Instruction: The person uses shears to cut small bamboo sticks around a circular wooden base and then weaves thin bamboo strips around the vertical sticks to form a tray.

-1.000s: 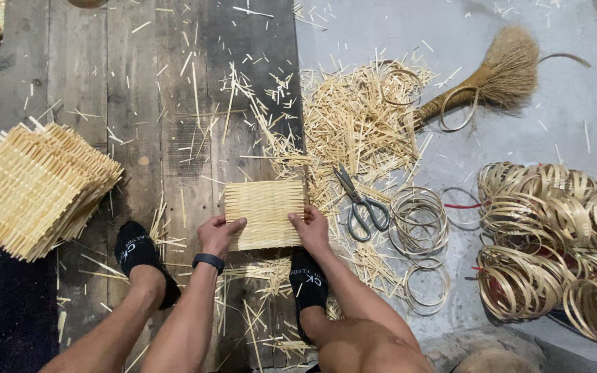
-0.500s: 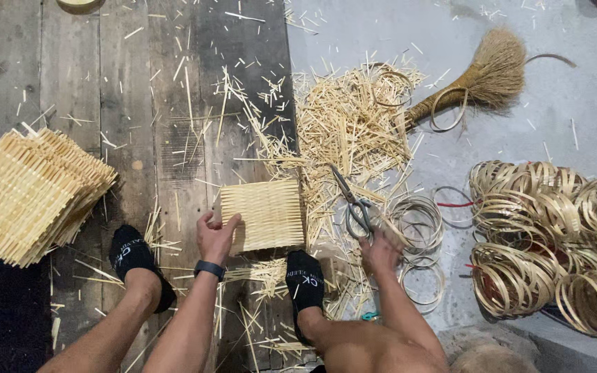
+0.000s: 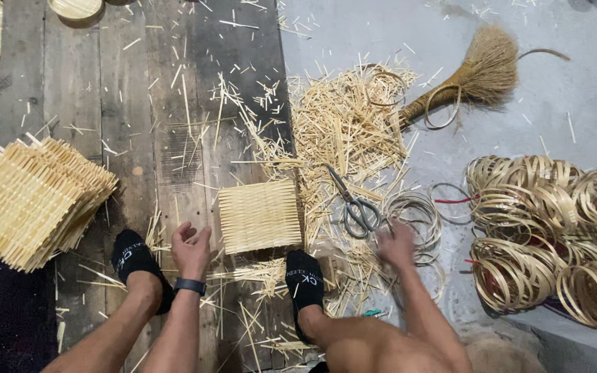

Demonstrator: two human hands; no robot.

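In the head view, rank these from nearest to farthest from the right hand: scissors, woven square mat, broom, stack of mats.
From the right hand:
1. Scissors, just left of it.
2. Woven square mat, between the feet.
3. Broom, upper right.
4. Stack of mats, far left.

right hand (image 3: pixel 396 243) motion-blurred, grip unclear
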